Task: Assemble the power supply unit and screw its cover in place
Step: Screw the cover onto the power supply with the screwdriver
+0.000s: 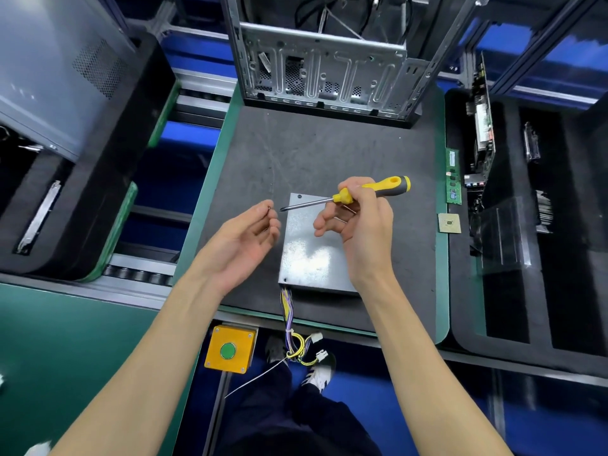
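A green-edged counter topped with a dark grey mat carries a flat grey metal power supply box and an open silver computer case.

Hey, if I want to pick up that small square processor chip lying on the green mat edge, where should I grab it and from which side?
Pinch the small square gold-rimmed processor chip by two opposite edges, coming from straight above. It lies flat on the green mat border, so its thin sides are the only hold, and nothing crowds them; the green memory stick sits apart, farther back.

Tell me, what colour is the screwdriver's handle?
Yellow and dark grey. The screwdriver handle shows best in the head view, gripped by the right hand.
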Demonstrator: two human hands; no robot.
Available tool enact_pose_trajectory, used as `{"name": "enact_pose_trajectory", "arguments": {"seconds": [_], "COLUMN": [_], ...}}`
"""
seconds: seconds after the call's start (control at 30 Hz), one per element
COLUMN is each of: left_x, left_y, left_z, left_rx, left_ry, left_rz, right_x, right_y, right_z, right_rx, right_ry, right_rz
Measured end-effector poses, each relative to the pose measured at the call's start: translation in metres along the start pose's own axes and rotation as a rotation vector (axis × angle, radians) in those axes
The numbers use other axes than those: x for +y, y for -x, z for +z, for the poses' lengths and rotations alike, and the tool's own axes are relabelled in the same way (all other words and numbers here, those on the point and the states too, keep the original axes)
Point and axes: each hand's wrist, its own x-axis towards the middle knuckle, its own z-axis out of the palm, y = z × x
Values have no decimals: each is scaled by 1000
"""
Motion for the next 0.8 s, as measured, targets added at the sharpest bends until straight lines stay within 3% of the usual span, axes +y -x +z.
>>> {"name": "enact_pose_trajectory", "arguments": {"seconds": [0.17, 0.47, 0.8], "left_x": [-6, -14, -20], "left_y": [10, 20, 26], "left_z": [10, 24, 35], "left_rx": [-5, -25, 36], "left_ry": [108, 9, -309], "left_rz": [-12, 6, 156], "right_x": [-9, -14, -22], "right_y": [6, 17, 28], "right_z": [-1, -7, -12], "right_rx": [-38, -45, -74], "right_ry": [-4, 68, 115], "right_rz": [-29, -77, -176]}}
